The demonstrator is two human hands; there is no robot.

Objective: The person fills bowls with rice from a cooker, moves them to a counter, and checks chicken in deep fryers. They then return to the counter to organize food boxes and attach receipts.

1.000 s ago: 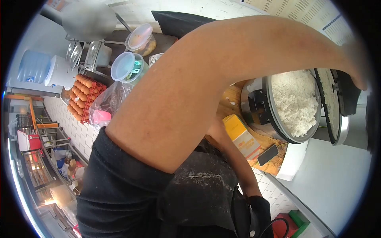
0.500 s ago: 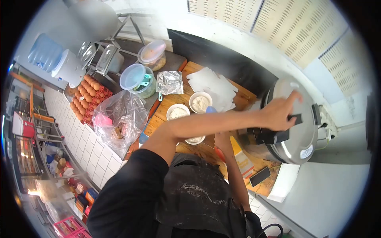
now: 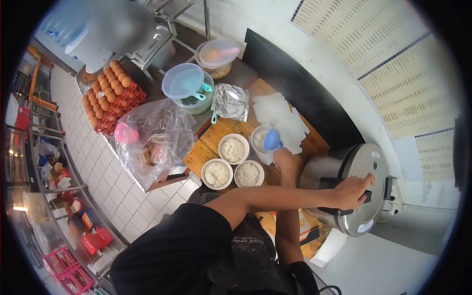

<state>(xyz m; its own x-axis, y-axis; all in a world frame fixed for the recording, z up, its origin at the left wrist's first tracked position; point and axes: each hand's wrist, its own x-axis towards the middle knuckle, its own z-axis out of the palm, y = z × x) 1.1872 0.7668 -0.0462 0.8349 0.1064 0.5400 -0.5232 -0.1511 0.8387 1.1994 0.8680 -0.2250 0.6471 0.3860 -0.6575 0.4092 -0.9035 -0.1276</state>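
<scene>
My left hand (image 3: 350,192) reaches across to the large steel rice cooker (image 3: 322,169). Its fingers are spread on the lid (image 3: 361,167), beside the black lid handle (image 3: 367,196). My right hand (image 3: 284,160), partly behind the left forearm, grips a blue rice scoop (image 3: 272,140). The scoop is over the far right white bowl (image 3: 256,139), covering part of it, so its contents are hard to see. Three other white bowls hold white rice: an upper one (image 3: 233,149), a lower left one (image 3: 217,174) and a lower right one (image 3: 249,174).
White paper sheets (image 3: 280,120) lie behind the bowls. Left of them are a foil packet (image 3: 230,102), lidded tubs (image 3: 189,86), a clear plastic bag (image 3: 157,132) and an egg tray (image 3: 110,98). The wall stands behind the cooker. An orange-and-white box (image 3: 300,223) is beside my right forearm.
My right hand has moved forward with the blue scoop, bringing it over the far right bowl. My left hand stays at the cooker lid. The whole view has shifted and turned.
</scene>
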